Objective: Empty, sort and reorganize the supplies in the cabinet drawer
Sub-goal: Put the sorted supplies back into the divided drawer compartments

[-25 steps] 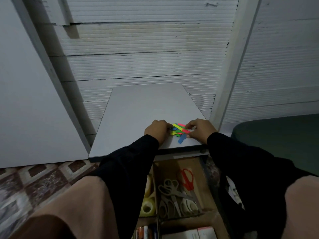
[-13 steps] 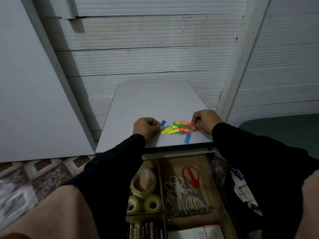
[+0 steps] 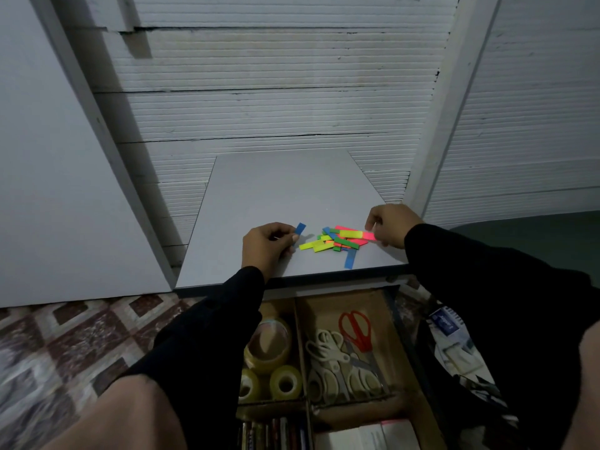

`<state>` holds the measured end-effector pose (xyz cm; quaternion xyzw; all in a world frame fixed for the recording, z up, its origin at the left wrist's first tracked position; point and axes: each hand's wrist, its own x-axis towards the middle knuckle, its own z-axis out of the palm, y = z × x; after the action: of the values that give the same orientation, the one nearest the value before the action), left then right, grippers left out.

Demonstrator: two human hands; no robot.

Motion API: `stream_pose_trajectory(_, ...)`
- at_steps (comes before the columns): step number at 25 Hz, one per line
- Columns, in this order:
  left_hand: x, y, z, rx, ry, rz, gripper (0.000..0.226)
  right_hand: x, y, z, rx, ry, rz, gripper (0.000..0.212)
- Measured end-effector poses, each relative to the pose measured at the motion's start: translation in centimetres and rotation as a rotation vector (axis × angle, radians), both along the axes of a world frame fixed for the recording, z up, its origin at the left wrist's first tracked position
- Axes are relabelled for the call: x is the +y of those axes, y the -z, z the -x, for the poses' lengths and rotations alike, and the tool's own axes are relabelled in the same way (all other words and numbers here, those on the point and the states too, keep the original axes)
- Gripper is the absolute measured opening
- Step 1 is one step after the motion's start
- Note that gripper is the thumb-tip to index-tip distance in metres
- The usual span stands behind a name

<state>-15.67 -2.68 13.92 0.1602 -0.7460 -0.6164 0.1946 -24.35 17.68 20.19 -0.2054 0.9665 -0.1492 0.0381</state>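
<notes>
The left hand [image 3: 267, 245] pinches a blue strip [image 3: 300, 229] in its grip. The right hand [image 3: 391, 225] pinches the pink strip [image 3: 368, 235] on the pile [image 3: 336, 241], near the bench [image 3: 285, 190] edge; strips could slide off into the drawer [image 3: 394, 339].

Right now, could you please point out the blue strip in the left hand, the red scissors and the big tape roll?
blue strip [image 3: 300, 228], head view, its free upper end.
red scissors [image 3: 355, 329], head view, the handle loops.
big tape roll [image 3: 268, 345], head view, its near rim.
</notes>
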Motion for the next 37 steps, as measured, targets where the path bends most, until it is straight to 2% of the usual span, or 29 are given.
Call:
stream_pose_trajectory(3,0.1,-0.1,0.0,-0.001,-0.021,0.023,0.007,0.6,1.1,-0.2,0.083,-0.074,-0.038,0.029)
stream_pose_trajectory(7,0.2,-0.2,0.0,0.000,-0.021,0.046,0.006,0.9,2.0,-0.5,0.070,-0.135,-0.209,0.049)
stream_pose_trajectory(10,0.2,-0.1,0.0,-0.009,-0.025,0.061,0.006,1.0,1.8,-0.5,0.081,-0.133,-0.226,0.050)
stream_pose_trajectory(15,0.3,-0.3,-0.2,0.018,-0.008,-0.022,0.008,1.4,0.2,0.3,0.062,0.016,-0.011,0.029)
stream_pose_trajectory(20,0.1,-0.2,-0.1,0.023,-0.001,-0.077,0.008,-0.4,0.0,-0.4,-0.066,-0.007,0.185,0.022)
stream_pose_trajectory(22,-0.1,0.0,0.1,0.023,0.008,-0.100,0.008,-1.0,0.6,-0.7,-0.075,-0.021,0.189,0.023)
stream_pose_trajectory(25,-0.2,0.1,0.2,0.024,0.019,-0.125,0.013,-1.7,1.3,-0.9,-0.038,-0.038,0.075,0.027)
stream_pose_trajectory(31,-0.1,-0.2,-0.2,0.051,0.051,-0.159,0.009,-1.9,2.1,-0.7,0.046,-0.003,0.055,0.017)
stream_pose_trajectory(37,0.1,-0.3,-0.3,0.065,0.059,-0.172,0.009,-1.4,0.8,-0.2,-0.041,0.029,0.230,0.023)
